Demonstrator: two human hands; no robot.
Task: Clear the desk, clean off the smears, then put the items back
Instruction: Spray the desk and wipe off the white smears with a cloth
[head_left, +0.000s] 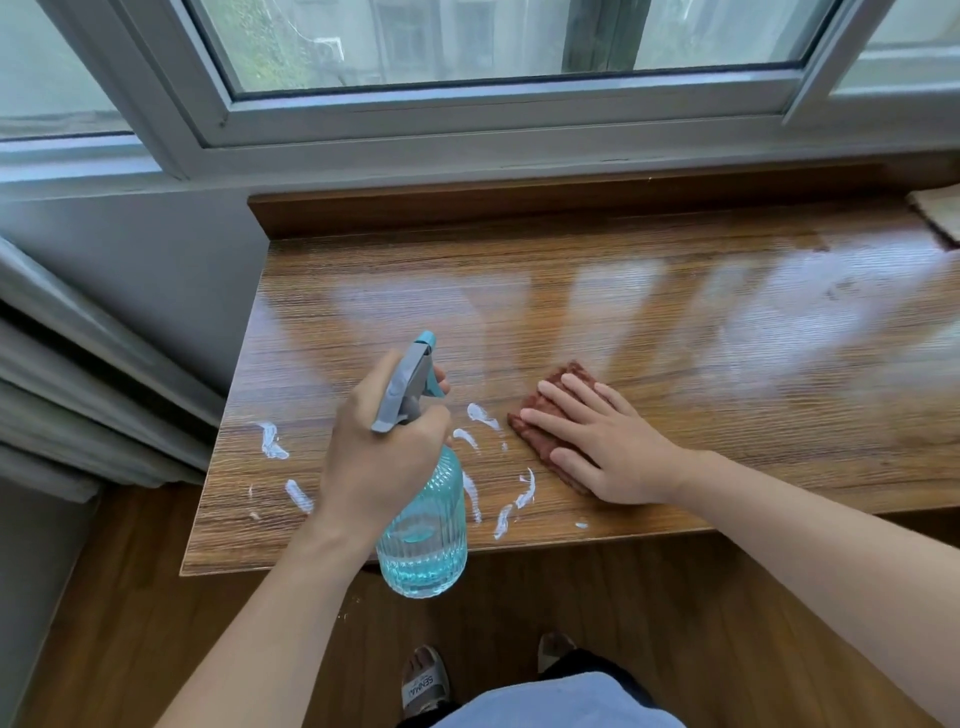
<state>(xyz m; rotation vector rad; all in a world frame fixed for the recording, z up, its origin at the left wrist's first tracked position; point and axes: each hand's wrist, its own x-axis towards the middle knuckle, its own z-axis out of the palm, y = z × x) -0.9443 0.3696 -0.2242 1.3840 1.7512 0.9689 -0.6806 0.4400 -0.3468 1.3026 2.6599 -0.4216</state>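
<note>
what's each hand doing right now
Left hand: grips the spray bottle.
Right hand: open, flat on the cloth.

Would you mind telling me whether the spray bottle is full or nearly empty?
Partly full: blue liquid fills only the lower part of the spray bottle, tilted in the left hand.

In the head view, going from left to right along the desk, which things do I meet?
Curtain → white smears → left hand holding spray bottle → brown cloth → right hand flat on the cloth.
</note>
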